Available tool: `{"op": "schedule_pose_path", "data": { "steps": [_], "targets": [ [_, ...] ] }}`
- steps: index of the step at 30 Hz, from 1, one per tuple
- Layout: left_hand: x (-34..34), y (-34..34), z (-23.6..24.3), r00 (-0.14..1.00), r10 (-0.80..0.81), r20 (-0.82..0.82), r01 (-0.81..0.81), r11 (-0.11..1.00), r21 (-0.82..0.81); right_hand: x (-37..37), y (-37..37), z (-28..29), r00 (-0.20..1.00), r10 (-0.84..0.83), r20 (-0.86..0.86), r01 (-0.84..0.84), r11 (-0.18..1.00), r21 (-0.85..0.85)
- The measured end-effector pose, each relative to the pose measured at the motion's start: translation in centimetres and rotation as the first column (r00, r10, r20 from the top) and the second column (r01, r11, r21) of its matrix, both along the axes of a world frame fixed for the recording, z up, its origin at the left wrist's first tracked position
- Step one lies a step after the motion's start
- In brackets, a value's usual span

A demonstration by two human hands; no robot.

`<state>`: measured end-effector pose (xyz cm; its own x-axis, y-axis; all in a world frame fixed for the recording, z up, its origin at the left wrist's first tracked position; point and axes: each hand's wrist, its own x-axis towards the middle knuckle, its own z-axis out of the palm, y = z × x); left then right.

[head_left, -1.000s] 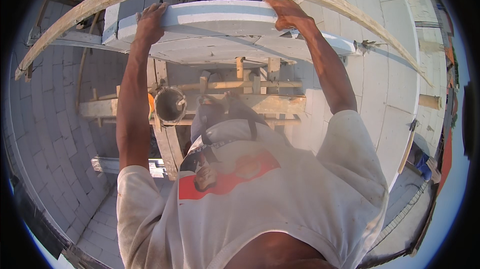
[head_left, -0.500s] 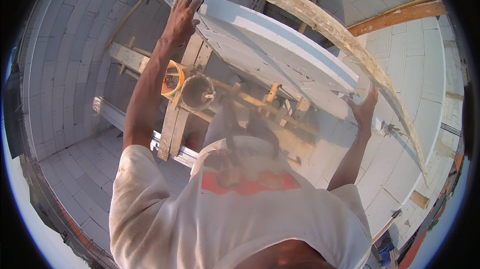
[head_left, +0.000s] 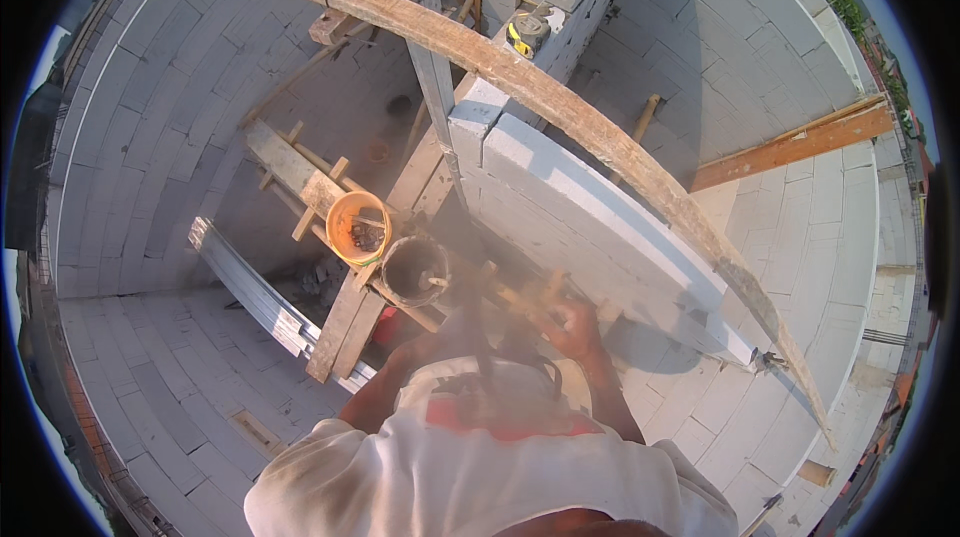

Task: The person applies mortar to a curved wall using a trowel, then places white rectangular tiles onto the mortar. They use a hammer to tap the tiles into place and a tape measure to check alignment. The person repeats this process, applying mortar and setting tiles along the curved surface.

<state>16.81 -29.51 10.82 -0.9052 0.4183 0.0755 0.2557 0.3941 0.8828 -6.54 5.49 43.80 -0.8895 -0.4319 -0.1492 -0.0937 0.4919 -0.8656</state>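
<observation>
Nr block wall (head_left: 580, 222), R hand (head_left: 573, 329) part-curled, L hand hidden; can't tell what either holds.

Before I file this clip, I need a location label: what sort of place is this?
Most likely a building site: bare block walls, rough planks set up like scaffolding, and an orange bucket beside a dark bucket.

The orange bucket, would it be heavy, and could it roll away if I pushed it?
The orange bucket might feel weighty, since dark lumps lie inside. Its round rim suggests it could roll if knocked sideways. Pushed toward the dark bucket, it would probably bump it, being right beside it.
</observation>
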Motion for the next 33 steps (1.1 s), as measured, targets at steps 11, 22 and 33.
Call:
{"op": "schedule_pose_path", "data": {
  "steps": [11, 22, 33],
  "targets": [
    [-11.3, -2.3, 9.8, 0.42, -0.191, 0.887, -0.115, 0.959, 0.261, 5.5, 5.7, -10.3, 0.923, -0.291, 0.253, 0.215, 0.933, 0.288],
    [-17.5, 9.0, 11.1, 0.568, -0.136, 0.812, 0.466, 0.866, -0.181, 26.2, 35.8, -4.2, -0.003, -0.967, -0.253, 0.961, -0.073, 0.267],
    [-25.5, 25.4, 21.2, 0.896, -0.198, 0.399, 0.337, 0.887, -0.317, 57.8, 76.8, 9.5, 0.227, -0.403, -0.886, 0.785, -0.463, 0.412]
  ]
}}
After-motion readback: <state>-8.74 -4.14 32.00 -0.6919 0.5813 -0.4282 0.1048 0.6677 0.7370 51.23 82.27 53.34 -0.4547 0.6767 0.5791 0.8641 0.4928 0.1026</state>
